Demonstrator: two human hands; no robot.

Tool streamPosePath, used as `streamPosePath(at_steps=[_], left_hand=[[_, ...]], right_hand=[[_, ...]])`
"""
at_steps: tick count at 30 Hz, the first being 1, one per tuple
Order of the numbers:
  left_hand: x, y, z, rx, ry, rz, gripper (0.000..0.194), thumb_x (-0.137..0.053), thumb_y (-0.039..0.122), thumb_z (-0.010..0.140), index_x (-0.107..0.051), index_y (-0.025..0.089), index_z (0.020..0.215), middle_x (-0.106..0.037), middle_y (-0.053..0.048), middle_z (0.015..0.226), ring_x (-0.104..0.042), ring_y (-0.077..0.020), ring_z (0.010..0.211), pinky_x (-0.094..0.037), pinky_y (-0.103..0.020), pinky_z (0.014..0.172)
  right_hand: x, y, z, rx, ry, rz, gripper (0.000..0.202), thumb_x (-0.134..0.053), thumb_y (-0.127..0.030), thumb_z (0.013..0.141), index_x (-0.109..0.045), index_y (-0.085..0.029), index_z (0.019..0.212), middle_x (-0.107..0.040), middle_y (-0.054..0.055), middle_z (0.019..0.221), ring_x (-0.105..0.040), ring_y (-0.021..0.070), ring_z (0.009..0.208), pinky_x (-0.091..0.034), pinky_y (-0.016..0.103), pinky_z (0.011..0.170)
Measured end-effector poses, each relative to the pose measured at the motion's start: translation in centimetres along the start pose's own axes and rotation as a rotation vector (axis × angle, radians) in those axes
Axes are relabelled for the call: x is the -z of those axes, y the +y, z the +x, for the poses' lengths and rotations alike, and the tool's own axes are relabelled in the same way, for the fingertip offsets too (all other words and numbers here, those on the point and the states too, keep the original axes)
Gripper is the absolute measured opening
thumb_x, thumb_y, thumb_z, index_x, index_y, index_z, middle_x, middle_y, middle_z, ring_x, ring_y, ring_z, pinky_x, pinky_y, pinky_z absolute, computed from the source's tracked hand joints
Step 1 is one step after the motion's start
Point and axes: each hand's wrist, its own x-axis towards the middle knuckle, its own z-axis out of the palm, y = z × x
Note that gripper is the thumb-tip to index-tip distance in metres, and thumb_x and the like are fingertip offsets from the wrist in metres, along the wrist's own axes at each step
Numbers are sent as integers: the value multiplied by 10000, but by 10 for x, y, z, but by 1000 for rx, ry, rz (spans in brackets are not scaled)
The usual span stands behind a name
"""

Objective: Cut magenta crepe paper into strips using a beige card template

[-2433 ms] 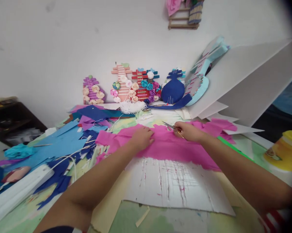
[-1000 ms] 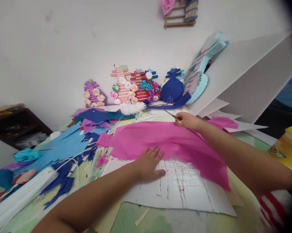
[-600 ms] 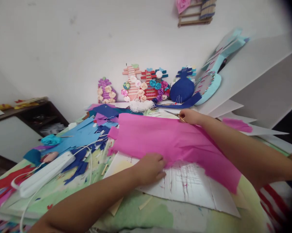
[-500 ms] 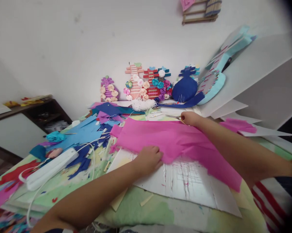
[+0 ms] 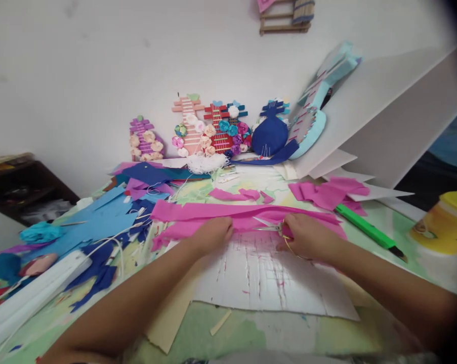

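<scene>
While one right hand [image 5: 307, 237] holds scissors [image 5: 275, 228], one left hand [image 5: 214, 233], fabric [image 5: 190, 213]

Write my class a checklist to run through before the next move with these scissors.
1. Scissors held in the right hand: ok.
2. Scissors open: ok, a gap shows between the two cutting edges.
3. Left hand clear of the scissors: ok, they are apart.
4. Pink sheet lying flat: not ok, it is folded and creased.
5. Left hand gripping the pink sheet: cannot tell, the contact is hidden.
6. Green tool away from the scissors: ok, it lies off to the right.
</scene>
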Motion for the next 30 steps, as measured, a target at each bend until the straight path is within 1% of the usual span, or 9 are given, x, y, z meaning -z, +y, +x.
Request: streamPosePath(at_steps=[4,6,9,12,17,21,25,29,30], left_hand=[[18,7,-7,5,-12,-7,288,-273,277,889,-507,168,761,-587,-33,695,-538,-160,585,-370,-238,501],[20,11,-13,3,-15,6,304,-265,280,894,-507,170,745,-582,-32,675,-538,-167,582,-369,-243,501],[16,16,-20,-8,-3,23,267,-309,292,890,-526,167,801,-596,-40,715,-559,-188,643,-392,-262,546],[11,20,-22,-34,31,27,252,-404,369,859,-516,167,960,-607,-58,857,-566,-218,781,-416,-289,624],[6,26,-21,-84,56,42,255,-409,366,857,-523,186,998,-593,-48,882,-552,-201,796,-424,-283,646],[0,22,-28,-62,72,83,270,-427,256,847,-494,197,1102,-570,-65,958,-528,-203,877,-421,-304,733],[-3,8,-58,38,93,141,356,-460,190,802,-495,109,1147,-490,-174,1140,-398,-311,1103,-319,-436,903],[-14,1,-113,127,100,157,492,-475,374,783,-462,126,1207,-457,-157,1219,-334,-320,1171,-241,-460,974],[-18,2,-127,129,62,130,553,-475,426,770,-430,135,1237,-440,-147,1246,-320,-313,1187,-242,-454,980]], right_hand=[[-16,10,-7,-15,242,-137,124,-446,-271,719,-495,-161,749,-553,114,827,-485,237,846,-372,347,737],[-18,10,-10,-78,321,-125,169,-467,-303,704,-484,-150,773,-536,125,844,-476,241,852,-376,345,737],[-21,2,-21,-144,285,-41,292,-552,-419,619,-469,-168,742,-520,107,823,-479,232,793,-397,330,664],[-28,-8,-27,-103,261,-38,335,-593,-454,560,-470,-181,710,-515,99,803,-469,243,798,-396,345,683],[-29,-8,-15,-64,407,-151,86,-450,-238,686,-463,-160,721,-528,119,774,-467,242,813,-366,349,731],[-8,-1,-6,-88,411,-123,59,-393,-166,703,-400,-189,649,-524,88,706,-478,192,695,-349,294,597],[17,9,-6,-92,336,-168,83,-415,-205,694,-368,-201,625,-519,65,711,-473,178,656,-310,275,529],[28,23,-3,-82,230,-231,87,-429,-221,694,-373,-202,631,-519,57,711,-476,177,643,-290,268,501],[30,26,0,-96,197,-241,93,-436,-218,691,-371,-201,626,-517,57,699,-474,173,624,-286,268,494]])
